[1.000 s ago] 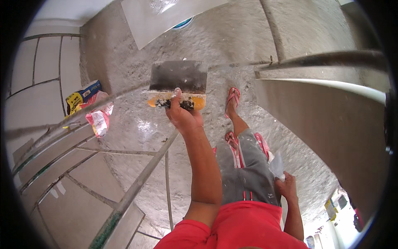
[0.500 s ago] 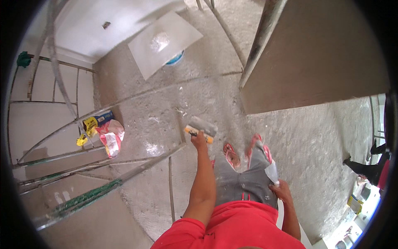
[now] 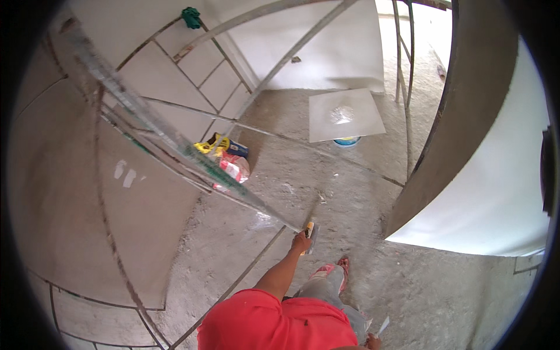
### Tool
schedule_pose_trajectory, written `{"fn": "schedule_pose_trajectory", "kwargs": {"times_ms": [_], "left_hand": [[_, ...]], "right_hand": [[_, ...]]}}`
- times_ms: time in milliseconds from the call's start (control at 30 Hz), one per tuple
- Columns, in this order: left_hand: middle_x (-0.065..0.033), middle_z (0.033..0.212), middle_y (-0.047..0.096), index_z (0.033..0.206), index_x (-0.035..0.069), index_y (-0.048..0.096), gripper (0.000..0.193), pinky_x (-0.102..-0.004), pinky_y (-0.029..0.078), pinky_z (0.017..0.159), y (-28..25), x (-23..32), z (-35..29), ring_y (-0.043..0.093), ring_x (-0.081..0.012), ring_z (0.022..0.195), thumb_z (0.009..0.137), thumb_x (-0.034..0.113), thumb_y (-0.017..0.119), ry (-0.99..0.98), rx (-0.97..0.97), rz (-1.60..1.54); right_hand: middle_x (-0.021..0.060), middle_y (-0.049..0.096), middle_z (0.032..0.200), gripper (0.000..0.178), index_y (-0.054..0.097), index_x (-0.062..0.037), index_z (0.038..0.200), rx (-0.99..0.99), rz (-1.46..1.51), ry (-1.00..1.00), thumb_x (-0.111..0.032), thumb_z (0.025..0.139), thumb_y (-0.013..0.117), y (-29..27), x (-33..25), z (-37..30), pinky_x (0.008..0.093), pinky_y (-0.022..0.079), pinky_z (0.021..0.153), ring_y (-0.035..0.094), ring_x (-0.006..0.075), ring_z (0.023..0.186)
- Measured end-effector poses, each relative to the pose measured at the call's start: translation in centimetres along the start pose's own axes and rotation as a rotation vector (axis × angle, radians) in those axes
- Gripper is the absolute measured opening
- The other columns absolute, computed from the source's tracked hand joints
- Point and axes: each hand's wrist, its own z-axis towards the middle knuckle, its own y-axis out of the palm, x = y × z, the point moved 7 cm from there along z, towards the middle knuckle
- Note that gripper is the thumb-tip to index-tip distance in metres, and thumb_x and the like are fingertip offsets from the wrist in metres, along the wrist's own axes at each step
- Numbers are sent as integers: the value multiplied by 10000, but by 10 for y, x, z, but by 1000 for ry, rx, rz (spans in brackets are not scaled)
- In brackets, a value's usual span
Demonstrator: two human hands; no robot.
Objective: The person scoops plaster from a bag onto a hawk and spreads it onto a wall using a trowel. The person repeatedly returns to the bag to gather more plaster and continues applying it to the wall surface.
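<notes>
My left hand [image 3: 301,241] is closed around the handle of a plastering trowel [image 3: 314,238] with a yellow back and a grey blade. It hangs low in front of my body, close to the end of a scaffold tube. Down by my right leg, my right hand [image 3: 372,342] is partly cut off by the lower edge. It grips a putty knife [image 3: 384,325] with its pale blade pointing up. Farther off, a square grey board [image 3: 324,125] carries a heap of white paste [image 3: 342,115] and rests on a blue bucket [image 3: 348,142].
Scaffold tubes [image 3: 201,160] cross the left side and middle at angles. Yellow, blue and red-white bags [image 3: 233,166] lie on the rough concrete floor [image 3: 280,175] behind them. A grey and white wall end [image 3: 461,175] stands at right. A green cloth [image 3: 191,17] hangs on the frame.
My view has swung left, so the board, bags and wall now sit farther right. My feet have shifted in a step. The trowel has turned more upright in my left hand.
</notes>
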Motion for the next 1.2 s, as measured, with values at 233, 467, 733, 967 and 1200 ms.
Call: {"fn": "schedule_pose_trajectory", "kwargs": {"times_ms": [233, 467, 733, 967, 1200], "left_hand": [[-197, 1100, 562, 1119, 64, 527, 421, -399, 425, 885, -22, 15, -71, 530, -334, 1040, 726, 214, 503, -6, -167, 38], [-205, 1041, 588, 1031, 41, 587, 342, -385, 444, 859, -9, 23, -105, 559, -325, 1003, 734, 202, 535, 31, -290, 190], [-211, 1029, 592, 992, 10, 611, 312, -401, 449, 855, 67, 237, -58, 559, -319, 1009, 729, 163, 543, 424, -537, 413], [-207, 716, 625, 820, -59, 605, 329, -400, 472, 594, 165, 361, -103, 633, -334, 702, 586, 160, 680, 1012, -751, 279], [-215, 838, 633, 898, -57, 597, 378, -388, 473, 725, 238, 379, -108, 622, -327, 827, 580, 131, 679, 1088, -825, 509]], "right_hand": [[22, 451, 514, 209, 552, -64, 720, 318, 165, 79, -269, 758, 564, -53, -30, -29, 343, 317, 387, 422, 153, 449], [50, 471, 518, 145, 539, -38, 810, 548, 398, 109, -134, 714, 591, -89, -18, -62, 320, 333, 364, 465, 173, 439], [61, 489, 528, 116, 530, -1, 736, 702, 512, -64, -45, 638, 573, -75, -63, -130, 299, 336, 311, 450, 164, 365], [90, 524, 498, 173, 553, -11, 639, 1104, 330, 117, -159, 675, 634, -25, 60, -147, 358, 422, 379, 528, 190, 419], [84, 586, 583, 182, 603, -26, 703, 909, 928, 442, -200, 679, 650, 72, 37, -183, 363, 438, 388, 545, 190, 441]]}}
